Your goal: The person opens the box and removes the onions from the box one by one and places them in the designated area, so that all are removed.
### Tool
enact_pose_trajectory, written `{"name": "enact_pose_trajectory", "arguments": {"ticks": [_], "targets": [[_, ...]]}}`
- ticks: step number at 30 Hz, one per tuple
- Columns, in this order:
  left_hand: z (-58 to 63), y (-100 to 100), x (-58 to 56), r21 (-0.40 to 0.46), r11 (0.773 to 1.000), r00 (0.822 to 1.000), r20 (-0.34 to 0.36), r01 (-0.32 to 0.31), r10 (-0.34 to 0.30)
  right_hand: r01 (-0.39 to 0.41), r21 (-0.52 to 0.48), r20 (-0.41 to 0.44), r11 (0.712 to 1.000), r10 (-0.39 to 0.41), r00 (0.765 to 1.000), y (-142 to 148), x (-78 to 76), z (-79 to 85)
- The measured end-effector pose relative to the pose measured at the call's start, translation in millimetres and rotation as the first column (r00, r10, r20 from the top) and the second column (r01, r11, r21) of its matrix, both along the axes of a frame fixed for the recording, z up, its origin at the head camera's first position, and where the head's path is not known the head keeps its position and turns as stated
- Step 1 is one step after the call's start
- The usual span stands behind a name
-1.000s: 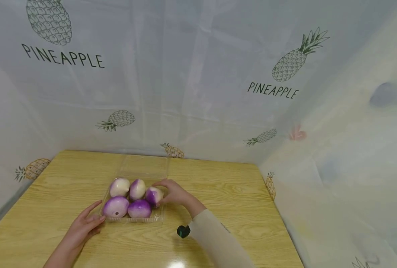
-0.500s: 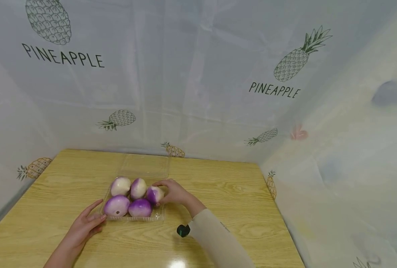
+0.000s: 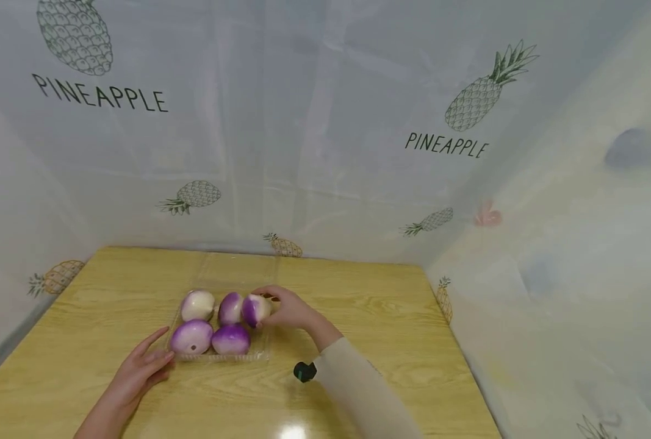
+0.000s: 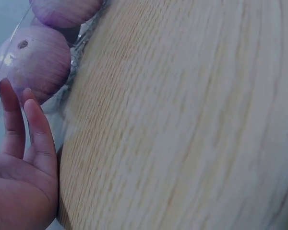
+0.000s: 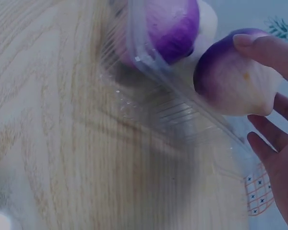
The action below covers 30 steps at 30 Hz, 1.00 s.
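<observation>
Several purple-and-white turnips sit in a clear plastic clamshell box point(image 3: 260, 351), its lid point(image 3: 237, 268) folded back toward the wall. My right hand point(image 3: 289, 311) grips the back right turnip point(image 5: 230, 79) between thumb and fingers. In the right wrist view that turnip is above the box rim, overlapping its corner. Beside it are another back turnip point(image 3: 230, 309) and a front one point(image 3: 231, 339). My left hand point(image 3: 138, 373) is at the box's left side, fingers extended, fingertips right at the clear wall near the front left turnip point(image 4: 36, 62). A paler turnip point(image 3: 197, 305) lies at the back left.
The box stands on a wood-grain table point(image 3: 369, 341). Behind and to the sides hangs a pale curtain point(image 3: 325, 140) printed with pineapples. A small dark object point(image 3: 304, 371) shows by the right sleeve point(image 3: 358, 384).
My right hand has lifted slightly and shifted back with the gripped turnip. The neighbouring back turnip has turned, showing more purple. My left hand has stayed in place.
</observation>
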<state>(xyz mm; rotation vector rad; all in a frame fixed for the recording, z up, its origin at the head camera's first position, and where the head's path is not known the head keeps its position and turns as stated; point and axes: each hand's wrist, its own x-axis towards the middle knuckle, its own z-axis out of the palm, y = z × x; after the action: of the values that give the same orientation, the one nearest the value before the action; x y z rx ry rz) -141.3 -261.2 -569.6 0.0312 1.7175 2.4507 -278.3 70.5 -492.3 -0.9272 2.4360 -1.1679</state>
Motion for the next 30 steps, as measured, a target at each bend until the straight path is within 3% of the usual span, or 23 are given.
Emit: {"name": "enact_pose_trajectory", "arguments": {"ticks": [4, 13, 22, 30], "targets": [[0.4, 1, -5.4, -0.011, 1.0, 1.0, 0.006, -0.008, 0.008, 0.018, -0.052, -0.015, 0.999, -0.018, 1.0, 7, -5.8, 7.1], [-5.5, 12, -13.0, -0.022, 1.0, 1.0, 0.009, -0.019, 0.019, 0.147, -0.087, -0.019, 0.985, -0.15, 0.989, 37, -17.3, 13.1], [-13.3, 15, -5.2, -0.02, 0.999, 0.999, 0.028, -0.032, 0.033, 0.242, -0.121, 0.057, 0.963, -0.236, 0.97, 53, -10.7, -2.9], [-19.5, 18, 8.4, -0.036, 0.991, 0.989, 0.07, -0.131, 0.133, 0.261, -0.093, 0.021, 0.961, -0.26, 0.965, 52, -5.1, -20.0]]}}
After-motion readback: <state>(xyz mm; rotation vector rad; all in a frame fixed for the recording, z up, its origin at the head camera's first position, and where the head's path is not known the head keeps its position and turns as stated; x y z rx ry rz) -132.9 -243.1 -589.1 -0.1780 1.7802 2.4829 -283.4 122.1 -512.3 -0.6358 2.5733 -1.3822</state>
